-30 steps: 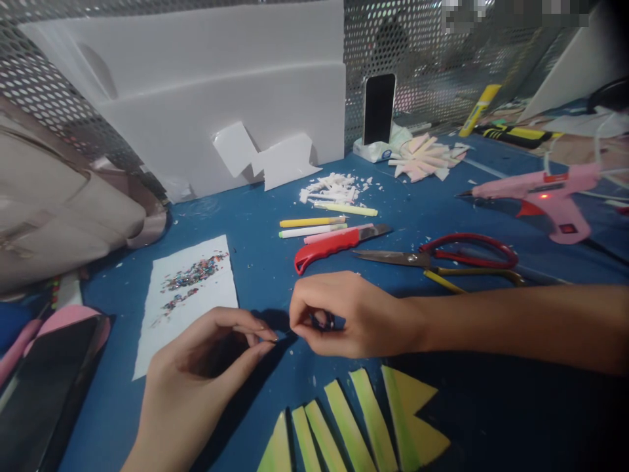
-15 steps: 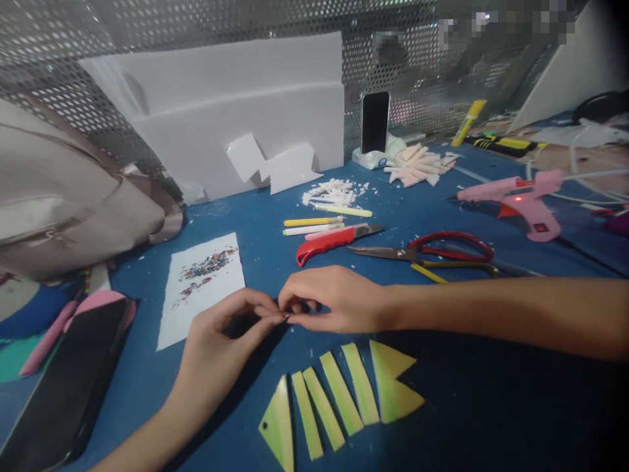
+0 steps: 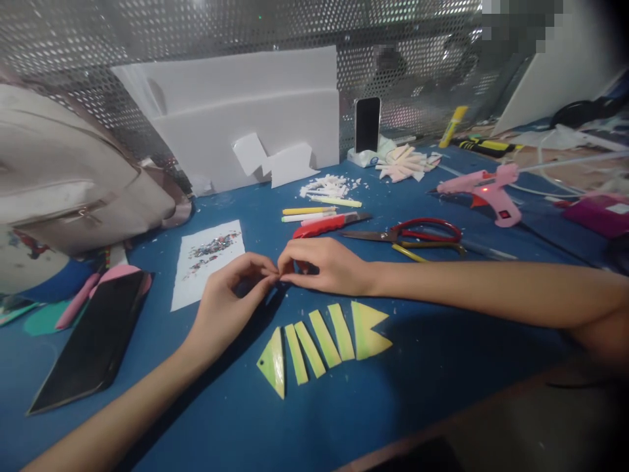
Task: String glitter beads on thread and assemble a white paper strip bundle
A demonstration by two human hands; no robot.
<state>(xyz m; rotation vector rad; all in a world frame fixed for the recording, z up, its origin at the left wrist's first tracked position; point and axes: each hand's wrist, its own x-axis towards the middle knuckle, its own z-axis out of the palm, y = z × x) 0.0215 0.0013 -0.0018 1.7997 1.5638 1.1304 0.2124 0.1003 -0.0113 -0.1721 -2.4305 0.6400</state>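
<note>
My left hand (image 3: 233, 288) and my right hand (image 3: 327, 265) meet fingertip to fingertip over the blue table. Both are closed in a pinch, and whatever sits between the tips is too small to make out. Just below them lie yellow-green fish-shaped pieces: a head piece (image 3: 273, 364) with a black eye dot, several narrow strips (image 3: 325, 338) and a notched tail piece (image 3: 367, 331). Left of my left hand is a white sheet of paper (image 3: 184, 296) bearing small multicoloured bits (image 3: 212, 248).
Beyond my right hand lie a red-handled cutter (image 3: 319, 226), red-handled scissors (image 3: 427, 229) and several markers (image 3: 308, 211). A pink glue gun (image 3: 491, 193) with a lit red light stands at right. A dark phone (image 3: 93, 347) lies left; another phone (image 3: 367, 124) stands upright behind.
The camera view has shifted, so the table's front edge now shows and the fish pieces appear higher. My hands keep their pinch, fingertips together.
</note>
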